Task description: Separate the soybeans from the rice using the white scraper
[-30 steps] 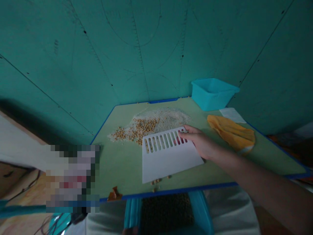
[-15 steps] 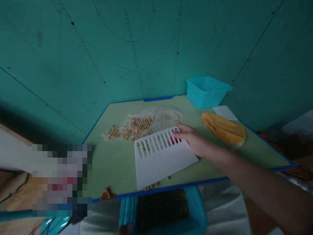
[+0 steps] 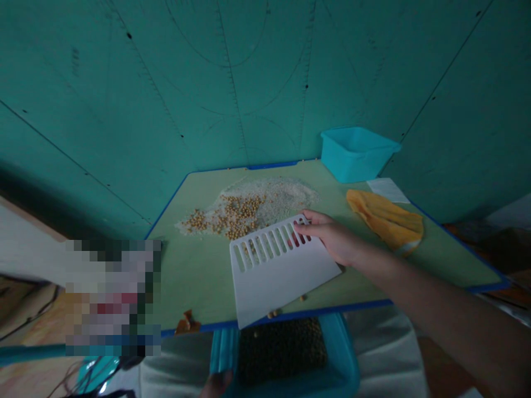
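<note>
My right hand (image 3: 327, 235) grips the right end of a white slotted plastic board (image 3: 282, 279), fingers curled around its slotted edge. The board is tilted on the table, its lower left corner reaching the front edge. Beyond it lies a spread of tan round beans (image 3: 243, 213) mixed with small white grains (image 3: 286, 193). A few loose beans (image 3: 272, 314) sit by the front edge. Below the table edge, a blue bin (image 3: 350, 359) holds a dark mass of small grains or beans (image 3: 286, 351). My left hand (image 3: 218, 384), mostly cut off, holds the bin's left side with the thumb showing.
A second blue bin (image 3: 359, 157) stands at the back right, against the green wall (image 3: 265, 83). Near it are a white paper (image 3: 388, 190) and an orange cloth (image 3: 385, 221). A brown scrap (image 3: 187, 322) lies at the table's front left edge.
The board has shifted slightly toward the front edge in my right hand. Fewer beans lie by that edge, and a pale bean shows over the bin. The whole view has shifted slightly.
</note>
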Tool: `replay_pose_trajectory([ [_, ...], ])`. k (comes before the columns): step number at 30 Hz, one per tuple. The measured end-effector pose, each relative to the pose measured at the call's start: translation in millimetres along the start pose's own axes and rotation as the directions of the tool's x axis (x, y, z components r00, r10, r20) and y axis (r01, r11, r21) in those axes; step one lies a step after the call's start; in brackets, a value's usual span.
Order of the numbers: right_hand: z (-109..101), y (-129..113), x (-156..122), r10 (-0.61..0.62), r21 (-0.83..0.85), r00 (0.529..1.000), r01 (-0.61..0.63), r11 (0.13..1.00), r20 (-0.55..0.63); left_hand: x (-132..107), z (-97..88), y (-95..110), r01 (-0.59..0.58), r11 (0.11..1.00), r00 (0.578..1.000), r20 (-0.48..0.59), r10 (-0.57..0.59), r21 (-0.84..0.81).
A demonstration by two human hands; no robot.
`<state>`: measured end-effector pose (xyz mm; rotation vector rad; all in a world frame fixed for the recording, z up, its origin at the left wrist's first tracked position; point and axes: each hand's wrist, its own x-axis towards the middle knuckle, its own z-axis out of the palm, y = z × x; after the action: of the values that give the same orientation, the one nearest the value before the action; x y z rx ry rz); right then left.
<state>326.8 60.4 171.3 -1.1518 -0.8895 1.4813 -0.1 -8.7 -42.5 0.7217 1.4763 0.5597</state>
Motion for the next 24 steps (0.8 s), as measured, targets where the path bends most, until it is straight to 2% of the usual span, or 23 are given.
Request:
replay_pose_trajectory([
  [9, 3.1, -3.0, -2.7, 0.033, 0.025, 0.999, -0.034, 0.999, 0.022, -20.9, 21.0, 27.2, -0.101, 0.995, 0.994, 0.040, 0.100, 0.026],
  [15, 0.0, -1.2, -0.1, 0.015, 0.029, 0.999, -0.016, 0.999, 0.037, -12.1, 48.1, 48.0, -0.152, 0.985, 0.986, 0.074, 0.146, 0.081],
  [19, -2.1, -3.0, 0.6, 0.025, 0.061, 0.998, -0.028, 0.998, 0.055, -11.1, 64.1, 50.3, -0.198, 0.978, 0.979, 0.055, 0.194, 0.067],
  [21, -3.9, -6.8, 0.2, 0.002, 0.068, 0.999, -0.004, 0.998, 0.039, -13.6, 68.0, 49.8, -0.209, 0.976, 0.977, 0.045, 0.207, 0.055],
  [24, -10.2, -15.8, -0.3, -0.085, 0.093, 0.995, 0.090, 0.992, -0.054, -17.0, 67.2, 51.7, -0.216, 0.976, 0.975, 0.053, 0.214, 0.035],
])
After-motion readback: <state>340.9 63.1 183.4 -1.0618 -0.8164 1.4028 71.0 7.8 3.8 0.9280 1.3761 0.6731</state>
